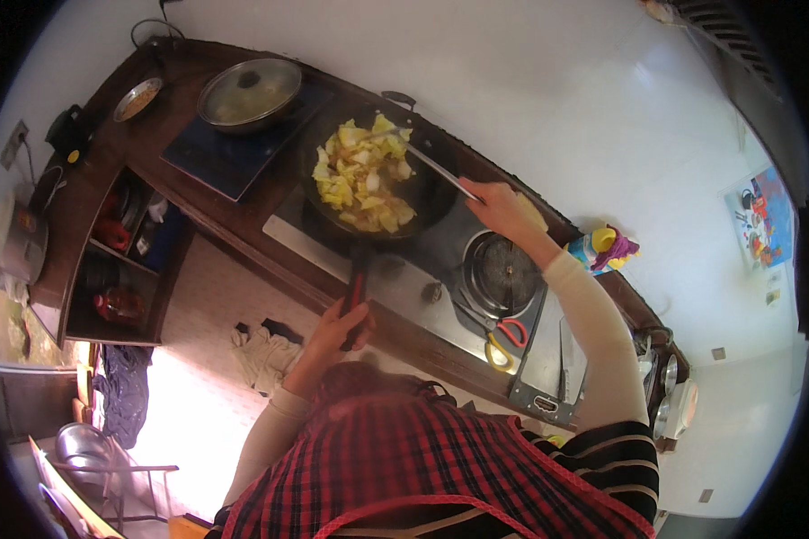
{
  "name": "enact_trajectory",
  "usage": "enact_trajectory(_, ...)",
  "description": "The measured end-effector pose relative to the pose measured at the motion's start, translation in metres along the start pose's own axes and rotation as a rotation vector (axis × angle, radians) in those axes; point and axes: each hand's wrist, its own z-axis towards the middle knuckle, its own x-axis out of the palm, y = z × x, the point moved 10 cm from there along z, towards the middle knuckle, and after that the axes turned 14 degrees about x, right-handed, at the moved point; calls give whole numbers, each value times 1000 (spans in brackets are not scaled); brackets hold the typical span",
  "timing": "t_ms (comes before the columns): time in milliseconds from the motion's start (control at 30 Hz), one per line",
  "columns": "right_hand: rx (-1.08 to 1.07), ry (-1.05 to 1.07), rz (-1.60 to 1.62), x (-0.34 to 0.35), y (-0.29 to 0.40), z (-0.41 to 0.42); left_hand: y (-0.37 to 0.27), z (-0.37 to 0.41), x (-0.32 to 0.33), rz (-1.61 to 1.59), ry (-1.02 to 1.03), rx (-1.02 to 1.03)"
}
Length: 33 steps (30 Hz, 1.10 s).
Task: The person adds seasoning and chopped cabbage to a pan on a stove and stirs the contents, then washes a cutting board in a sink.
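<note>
My left hand (pixel 340 331) grips the red and black handle (pixel 357 286) of a dark wok (pixel 435 195). Inside the wok lies chopped leafy cabbage (pixel 364 178), yellow-green and pale, heaped towards the left side. My right hand (pixel 500 207) is closed around the metal shaft of a cooking spatula (pixel 441 167). The spatula's far end reaches into the cabbage near the wok's upper side; its blade is partly hidden by the leaves. The wok sits over the left part of a steel gas stove (pixel 404 290).
A lidded pan (pixel 249 98) stands on a dark induction cooktop (pixel 226 162) to the left. Right of the wok is a bare burner (pixel 502 273). Red and yellow handled scissors (pixel 502 342) lie at the stove's front, beside a knife (pixel 566 364). A small bowl (pixel 138 100) sits far left.
</note>
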Motion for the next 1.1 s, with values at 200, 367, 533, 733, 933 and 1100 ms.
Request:
enact_trajectory(200,-176,-112,-9,81,-37,26,8,7,12,-9,43,-24)
enact_trajectory(367,204,426,77,-4,-35,-27,3,3,5,-8,15,-1)
enact_trajectory(533,160,636,-26,-55,-67,-80,7,5,6,-55,20,-13)
enact_trajectory(733,-33,185,143,59,-53,-84,5,6,9,-42,39,-5)
enact_trajectory(933,-126,-176,380,72,-20,-29,9,5,-2,10,-8,-37)
enact_trajectory(1100,-65,-131,222,103,-12,33,14,3,-1,15,-51,-71)
